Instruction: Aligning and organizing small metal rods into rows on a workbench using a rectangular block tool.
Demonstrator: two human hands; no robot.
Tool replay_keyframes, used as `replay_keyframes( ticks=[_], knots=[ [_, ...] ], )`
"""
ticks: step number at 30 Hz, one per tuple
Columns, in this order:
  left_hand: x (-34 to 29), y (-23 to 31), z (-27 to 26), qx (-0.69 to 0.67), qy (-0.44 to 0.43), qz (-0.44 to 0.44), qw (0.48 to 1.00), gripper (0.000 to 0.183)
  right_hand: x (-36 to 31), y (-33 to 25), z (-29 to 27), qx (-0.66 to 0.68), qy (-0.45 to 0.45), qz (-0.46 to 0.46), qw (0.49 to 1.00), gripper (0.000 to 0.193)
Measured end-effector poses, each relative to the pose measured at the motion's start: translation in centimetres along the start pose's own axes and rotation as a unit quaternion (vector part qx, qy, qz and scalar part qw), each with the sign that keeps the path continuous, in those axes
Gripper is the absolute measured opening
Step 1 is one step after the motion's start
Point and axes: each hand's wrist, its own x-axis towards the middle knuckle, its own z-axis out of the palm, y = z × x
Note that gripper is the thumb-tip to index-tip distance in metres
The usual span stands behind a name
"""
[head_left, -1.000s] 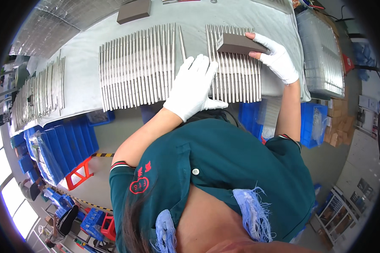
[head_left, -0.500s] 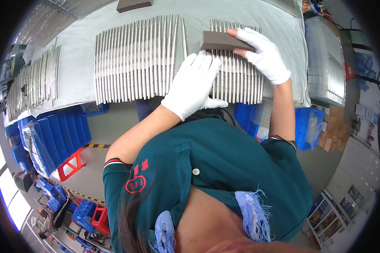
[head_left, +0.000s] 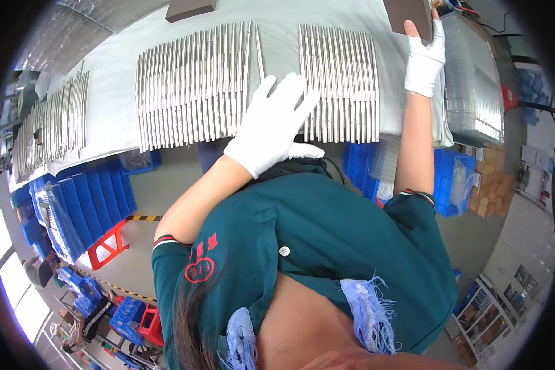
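My left hand [head_left: 270, 128], in a white glove, lies flat with its fingers spread, touching the near left side of a row of thin silver metal rods [head_left: 345, 80]. At the far right of the table, my right hand [head_left: 424, 66] grips a dark grey-brown rectangular block [head_left: 406, 15], partly cut off by the top edge; its glove leaves some fingertips bare. A lone rod [head_left: 259, 52] lies beyond my left fingers, between the right row and a wider row of rods [head_left: 191, 86] on the left.
Another dark block [head_left: 190, 8] sits at the table's far edge. More rods [head_left: 52, 120] lie on the far left of the pale cloth [head_left: 108, 92]. Clear plastic trays [head_left: 473, 80] are stacked at the right. Blue bins [head_left: 95, 200] stand below the table's near edge.
My right hand has lifted the block off the right row of rods and carried it away to the far right. My left hand stays near the same place, fingers a little more spread.
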Motion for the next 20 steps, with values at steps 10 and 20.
replay_keyframes(
  ticks=[10, 20],
  knots=[
    [-1.6, 0.0, 0.2, 0.009, -0.048, 0.092, 0.995, 0.084, -0.8, 2.7, 0.0, 0.001, 0.062, 0.010, 0.998, 0.064],
    [-4.3, -1.1, -1.6, 0.060, -0.060, 0.028, 0.996, 0.082, -0.8, 3.0, -0.3, 0.025, 0.068, 0.006, 0.997, 0.064]
  ],
)
